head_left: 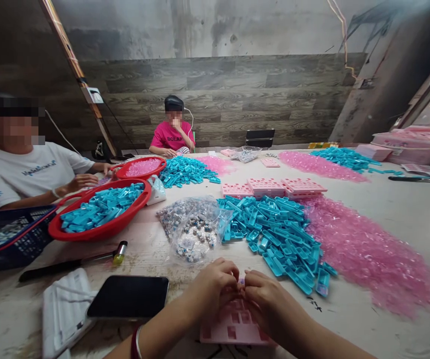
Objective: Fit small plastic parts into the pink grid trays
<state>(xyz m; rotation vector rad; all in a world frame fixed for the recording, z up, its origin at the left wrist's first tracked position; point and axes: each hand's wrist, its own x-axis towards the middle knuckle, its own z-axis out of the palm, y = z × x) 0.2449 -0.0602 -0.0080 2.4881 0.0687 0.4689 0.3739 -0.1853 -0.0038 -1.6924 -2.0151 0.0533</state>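
Observation:
My left hand [218, 281] and my right hand [265, 299] meet over the far part of a pink foam-like tray [248, 335] with square recesses. Both have their fingers bent and pinched together. A small purplish bit shows between the fingertips, but what they hold is mostly hidden. Just beyond the hands lies a clear plastic bag [196, 239] of small metallic-looking parts. A heap of blue oblong plastic pieces [275, 229] spreads beyond my right hand, beside a large pile of clear pink pieces [372, 254].
On the left are a phone [128, 297], a white cased object [65, 309], a hammer [84, 260], a red basin [99, 234] of blue pieces and a navy basket [16, 249]. Pink trays [267, 187] are stacked behind the blue heap. Two people sit across and left.

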